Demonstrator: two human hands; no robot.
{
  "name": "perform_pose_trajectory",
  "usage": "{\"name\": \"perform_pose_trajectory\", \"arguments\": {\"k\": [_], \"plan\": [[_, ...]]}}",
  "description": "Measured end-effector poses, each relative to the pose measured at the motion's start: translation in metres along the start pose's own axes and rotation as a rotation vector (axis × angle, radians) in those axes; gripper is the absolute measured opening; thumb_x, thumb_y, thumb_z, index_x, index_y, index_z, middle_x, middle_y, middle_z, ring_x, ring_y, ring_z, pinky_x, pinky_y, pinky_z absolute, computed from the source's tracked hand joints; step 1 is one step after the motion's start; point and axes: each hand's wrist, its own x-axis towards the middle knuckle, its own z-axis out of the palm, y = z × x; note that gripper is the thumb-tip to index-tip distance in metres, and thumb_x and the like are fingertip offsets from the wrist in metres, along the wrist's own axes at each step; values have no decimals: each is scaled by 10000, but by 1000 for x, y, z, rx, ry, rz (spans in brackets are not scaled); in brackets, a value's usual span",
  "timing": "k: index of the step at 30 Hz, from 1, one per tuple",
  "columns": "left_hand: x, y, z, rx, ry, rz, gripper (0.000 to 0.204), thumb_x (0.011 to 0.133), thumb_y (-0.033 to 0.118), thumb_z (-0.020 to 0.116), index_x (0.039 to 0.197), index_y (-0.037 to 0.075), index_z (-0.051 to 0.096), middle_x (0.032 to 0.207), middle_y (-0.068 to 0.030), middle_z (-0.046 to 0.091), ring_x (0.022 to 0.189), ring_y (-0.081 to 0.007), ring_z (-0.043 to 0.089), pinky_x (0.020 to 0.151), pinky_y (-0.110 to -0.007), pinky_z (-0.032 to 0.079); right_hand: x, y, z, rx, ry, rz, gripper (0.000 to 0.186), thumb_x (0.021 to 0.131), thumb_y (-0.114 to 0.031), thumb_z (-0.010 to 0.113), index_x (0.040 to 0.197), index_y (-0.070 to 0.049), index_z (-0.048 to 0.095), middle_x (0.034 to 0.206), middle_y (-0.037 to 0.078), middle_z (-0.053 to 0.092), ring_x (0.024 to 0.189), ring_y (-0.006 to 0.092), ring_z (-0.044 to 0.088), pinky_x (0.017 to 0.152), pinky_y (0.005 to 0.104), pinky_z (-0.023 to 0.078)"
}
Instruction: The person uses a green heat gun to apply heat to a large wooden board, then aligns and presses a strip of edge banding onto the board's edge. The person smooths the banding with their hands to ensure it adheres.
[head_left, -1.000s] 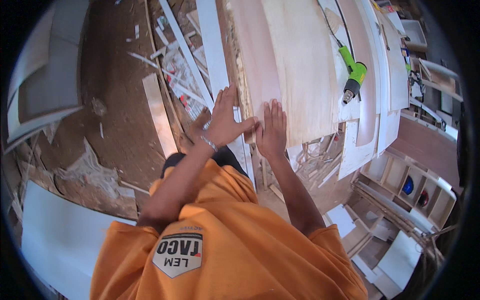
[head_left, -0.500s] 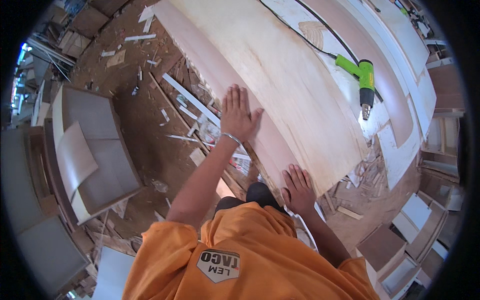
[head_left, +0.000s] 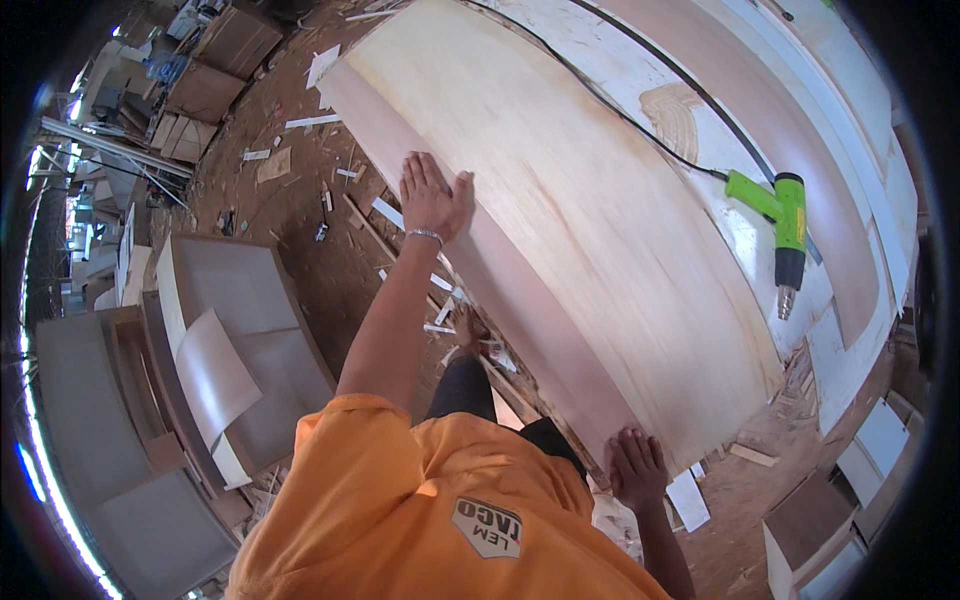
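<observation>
A long pinkish laminate strip (head_left: 520, 270) lies along the left edge of a pale plywood panel (head_left: 560, 180). My left hand (head_left: 437, 205), with a bracelet at the wrist, rests flat on the strip's farther part, fingers stretched and thumb apart. At the near end, my right hand (head_left: 637, 468) lies palm down over the strip and the panel's corner, its fingers extended. Neither hand holds anything. To the right of the panel, a green heat gun (head_left: 790, 225) lies on a white board with its metal nozzle toward me.
A black cable (head_left: 600, 95) runs from the heat gun along the panel's far side. Cabinet boxes (head_left: 240, 340) stand at the left, one with a curved sheet (head_left: 215, 375) on it. Wood scraps and offcuts (head_left: 272, 165) litter the dirt floor. More panels stand at the lower right.
My left hand has slid farther along the strip toward its far end. My right hand stays by the near corner. The view has shifted, and my body leans farther forward.
</observation>
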Motion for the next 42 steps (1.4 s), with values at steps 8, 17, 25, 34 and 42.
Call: {"name": "perform_pose_trajectory", "arguments": {"k": [8,17,25,34,42], "plan": [[176,-96,-6,-50,21,-62,948,1043,641,347,1635,-80,177,1728,-271,139,1624,-371,94,1322,-459,79,40,-112,50,-77,302,653,528,1089,-260,434,1507,55,502,1565,272,489,1502,450,402,1256,567,260],[353,-192,-4,-26,19,21,911,1062,631,311,1643,-61,188,1733,-246,159,1623,-365,116,1318,-464,103,145,-157,35,4,112,1335,768,1117,-429,425,1649,53,151,1721,275,155,1597,425,166,1301,486,168],[455,-247,-5,-37,-82,62,862,1042,585,392,1602,-67,314,1656,-320,307,1565,-438,269,1291,-512,199,112,-137,60,56,34,1328,883,1090,-458,535,1646,66,93,1742,256,16,1610,407,112,1299,481,203],[408,-263,43,79,126,324,951,1063,670,263,1617,-102,224,1679,-340,220,1582,-464,190,1304,-528,130,165,-130,50,101,70,1530,1051,1010,-616,546,1625,116,110,1722,310,69,1609,447,57,1313,483,82],[100,-73,-8,11,5,893,819,1099,512,436,1604,-102,245,1659,-382,207,1562,-525,185,1277,-590,181,187,-151,86,-122,338,1715,1079,994,-715,461,1600,141,205,1705,326,146,1598,465,130,1267,625,132]]}}
